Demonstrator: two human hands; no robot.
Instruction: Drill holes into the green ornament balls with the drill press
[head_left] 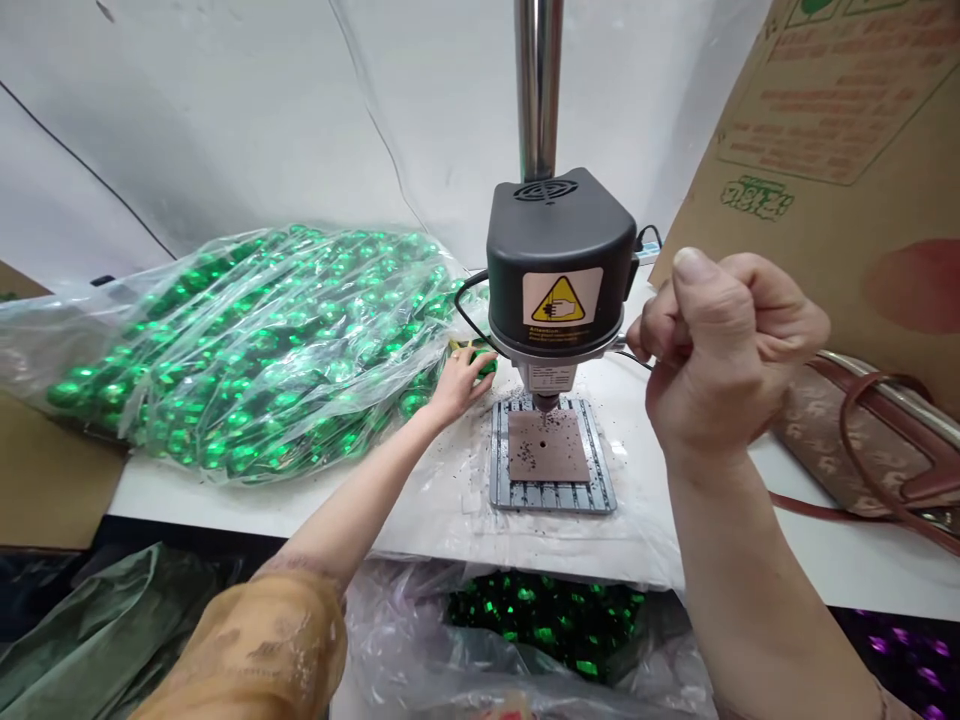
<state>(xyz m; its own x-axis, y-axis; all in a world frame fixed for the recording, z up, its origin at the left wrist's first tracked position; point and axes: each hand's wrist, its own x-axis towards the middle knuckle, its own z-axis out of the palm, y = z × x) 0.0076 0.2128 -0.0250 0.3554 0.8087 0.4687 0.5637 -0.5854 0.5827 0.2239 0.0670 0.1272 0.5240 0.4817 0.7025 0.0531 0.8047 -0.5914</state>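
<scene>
- Left hand [459, 385]: grip closes on a green bead [486, 362] at the bag [247, 350] mouth.
- Right hand [720, 340]: grip clenched around the drill lever [626, 345].
- Brown pad [549, 447] under the bit [546, 402]: dusty, no bead placed yet.

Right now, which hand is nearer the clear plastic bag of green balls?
Left. The left hand is at the right edge of the clear plastic bag; the right hand is fisted beyond the black drill press, apart from it.

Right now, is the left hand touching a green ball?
Touching. The head view shows the left hand curled over a green ball at the edge of the bag, beside the drill press.
</scene>
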